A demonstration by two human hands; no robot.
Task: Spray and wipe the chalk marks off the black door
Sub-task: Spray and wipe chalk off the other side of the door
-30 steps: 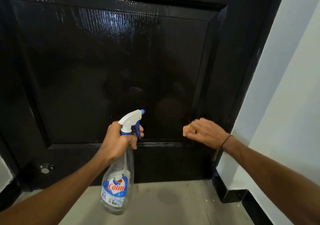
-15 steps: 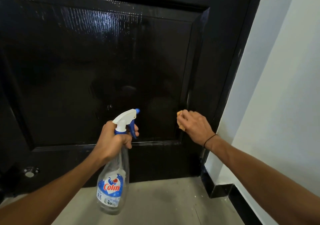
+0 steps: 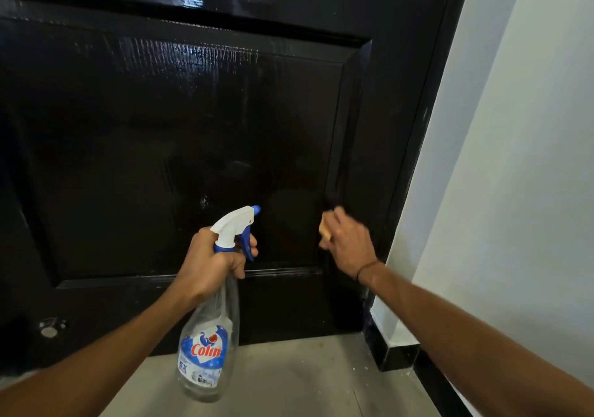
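The glossy black door (image 3: 167, 134) fills the view, its recessed panel wet and shining near the top. My left hand (image 3: 210, 262) grips the neck of a clear Colin spray bottle (image 3: 209, 346), a finger on the blue trigger, the white nozzle pointing at the door. My right hand (image 3: 348, 243) holds a small orange sponge (image 3: 325, 229) against the lower right corner of the panel, by its moulding; the hand is motion-blurred. No chalk marks show on the door.
A white wall (image 3: 514, 159) stands to the right, with a black skirting (image 3: 405, 355) along its base. A grey floor (image 3: 305, 381) with small white specks lies below the door. A round metal fitting (image 3: 49, 329) sits low on the door's left.
My right hand has moved the sponge up along the panel's right edge from the bottom corner. My left hand with the bottle stays about where it was.
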